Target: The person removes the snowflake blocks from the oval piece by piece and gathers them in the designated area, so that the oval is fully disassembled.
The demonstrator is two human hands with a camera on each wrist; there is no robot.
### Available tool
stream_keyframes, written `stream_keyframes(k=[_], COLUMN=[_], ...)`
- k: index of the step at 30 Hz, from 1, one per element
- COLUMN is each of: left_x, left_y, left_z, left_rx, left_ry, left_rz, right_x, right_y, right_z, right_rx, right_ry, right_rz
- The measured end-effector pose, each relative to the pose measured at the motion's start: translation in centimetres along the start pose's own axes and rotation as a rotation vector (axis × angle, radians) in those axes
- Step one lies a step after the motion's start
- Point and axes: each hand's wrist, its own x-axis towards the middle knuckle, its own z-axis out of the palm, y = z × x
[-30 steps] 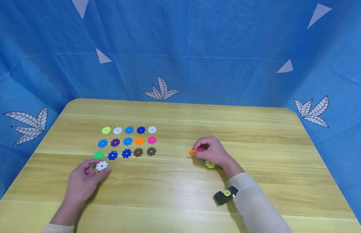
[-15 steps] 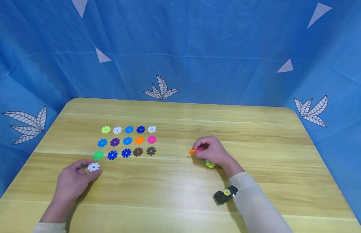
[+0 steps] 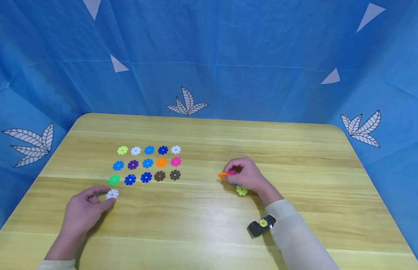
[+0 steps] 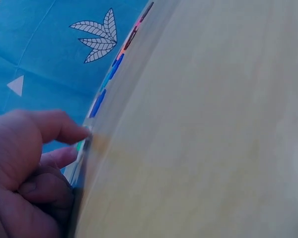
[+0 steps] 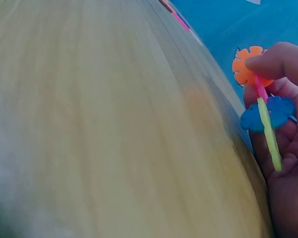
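Now a white flower disc (image 3: 112,194) is being pinched at 1 o'clock of the left hand (image 3: 83,212), while joined discs (image 5: 260,106) are being gripped by the right hand (image 3: 247,174).

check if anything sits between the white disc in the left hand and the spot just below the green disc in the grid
Nothing visible does. The left hand pinches the white disc right at that spot, just below the green disc. Only bare table lies between them; the other discs sit further up and to the right.
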Motion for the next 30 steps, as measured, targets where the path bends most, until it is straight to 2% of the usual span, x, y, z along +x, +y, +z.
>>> stream_keyframes(k=[7, 13, 16, 20, 27, 30], left_x=[-0.1, -0.2, -0.3, -0.5, -1.1, -1.2], left_y=[0.0, 0.4, 0.7, 1.2, 2.8, 3.6], left_z=[0.0, -0.1, 0.1, 0.4, 1.0, 1.4], left_rx=[0.014, -0.025, -0.067, -0.108, -0.179, -0.200], left_ry=[0.020, 0.026, 0.031, 0.072, 0.164, 0.172], left_rz=[0.041, 0.020, 0.002, 0.007, 0.092, 0.139], right_x=[-0.1, 0.1, 0.4, 0.7, 0.6, 0.6], right_y=[0.4, 1.3, 2.5, 3.3, 3.4, 3.5], right_z=[-0.2, -0.3, -0.5, -0.6, -0.5, -0.4], right_rx=[0.034, 0.081, 0.092, 0.092, 0.112, 0.088], right_ry=[-0.012, -0.007, 0.007, 0.029, 0.042, 0.041], right_rz=[0.017, -0.008, 0.021, 0.082, 0.109, 0.095])
